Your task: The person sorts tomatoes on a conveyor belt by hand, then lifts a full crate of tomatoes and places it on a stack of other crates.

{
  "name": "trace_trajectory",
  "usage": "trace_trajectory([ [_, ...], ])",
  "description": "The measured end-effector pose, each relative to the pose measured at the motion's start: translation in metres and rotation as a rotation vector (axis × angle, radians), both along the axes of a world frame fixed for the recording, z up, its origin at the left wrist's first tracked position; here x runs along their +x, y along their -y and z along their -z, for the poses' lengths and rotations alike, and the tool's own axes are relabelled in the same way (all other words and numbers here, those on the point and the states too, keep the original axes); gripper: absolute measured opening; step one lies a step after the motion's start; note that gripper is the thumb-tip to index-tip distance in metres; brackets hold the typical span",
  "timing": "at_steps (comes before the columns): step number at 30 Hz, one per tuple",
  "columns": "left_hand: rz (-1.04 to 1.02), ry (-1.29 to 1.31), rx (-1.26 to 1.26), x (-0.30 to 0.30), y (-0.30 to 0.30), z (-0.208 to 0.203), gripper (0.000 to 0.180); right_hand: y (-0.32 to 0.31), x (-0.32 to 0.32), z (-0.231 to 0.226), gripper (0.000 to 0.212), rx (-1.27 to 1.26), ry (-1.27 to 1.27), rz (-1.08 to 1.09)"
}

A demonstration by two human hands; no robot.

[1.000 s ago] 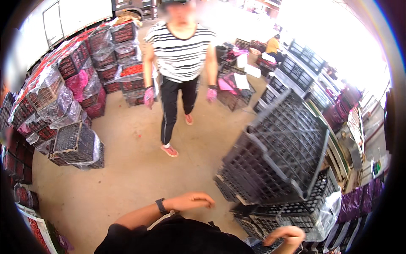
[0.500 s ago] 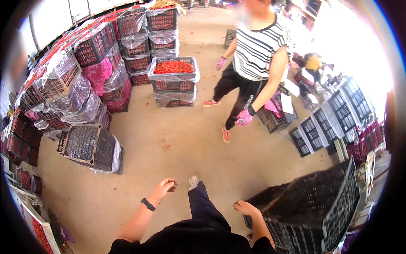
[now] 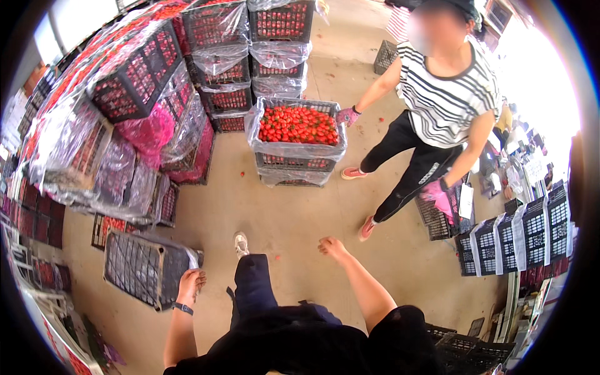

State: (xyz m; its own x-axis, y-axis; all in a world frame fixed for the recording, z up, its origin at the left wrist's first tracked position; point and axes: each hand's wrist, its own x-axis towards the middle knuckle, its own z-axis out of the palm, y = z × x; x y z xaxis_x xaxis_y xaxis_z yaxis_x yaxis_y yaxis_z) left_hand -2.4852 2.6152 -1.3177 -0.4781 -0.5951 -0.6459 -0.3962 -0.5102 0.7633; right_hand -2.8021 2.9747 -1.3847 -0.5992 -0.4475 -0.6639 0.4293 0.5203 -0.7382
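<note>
My left hand (image 3: 192,284), its wrist in a dark band, hangs at the right edge of an overturned-looking black plastic crate (image 3: 134,265) with clear film along its side; whether it touches the crate I cannot tell. Its fingers are loosely bent, with nothing visible in them. My right hand (image 3: 331,248) is held out over the floor, loosely curled and without a visible load. Ahead, a film-lined crate (image 3: 294,164) full of small red tomatoes (image 3: 299,125) sits on another crate. A co-worker's pink-gloved hand (image 3: 348,116) is at its right rim.
Tall stacks of film-wrapped tomato crates (image 3: 134,75) stand on the left and at the back. The co-worker (image 3: 444,81) in a striped top stands ahead right. Black crates (image 3: 522,231) line the right side; more (image 3: 469,350) are at lower right. Stray tomatoes dot the floor (image 3: 300,212).
I have stepped forward; the tomato crate and stacks appear nearer. My left hand is now beside the overturned-looking crate. The co-worker's gloved hand has come to the tomato crate's rim.
</note>
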Motion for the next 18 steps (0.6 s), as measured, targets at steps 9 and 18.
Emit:
trace_trajectory([
  [9, 0.584, -0.036, -0.241, -0.334, 0.189, 0.015, 0.015, 0.147, -0.056, 0.033, 0.015, -0.486, 0.554, 0.808],
  [18, 1.238, 0.036, -0.684, -0.638, 0.270, 0.091, 0.022, 0.334, -0.183, 0.086, 0.071, -0.285, 0.505, 1.024],
])
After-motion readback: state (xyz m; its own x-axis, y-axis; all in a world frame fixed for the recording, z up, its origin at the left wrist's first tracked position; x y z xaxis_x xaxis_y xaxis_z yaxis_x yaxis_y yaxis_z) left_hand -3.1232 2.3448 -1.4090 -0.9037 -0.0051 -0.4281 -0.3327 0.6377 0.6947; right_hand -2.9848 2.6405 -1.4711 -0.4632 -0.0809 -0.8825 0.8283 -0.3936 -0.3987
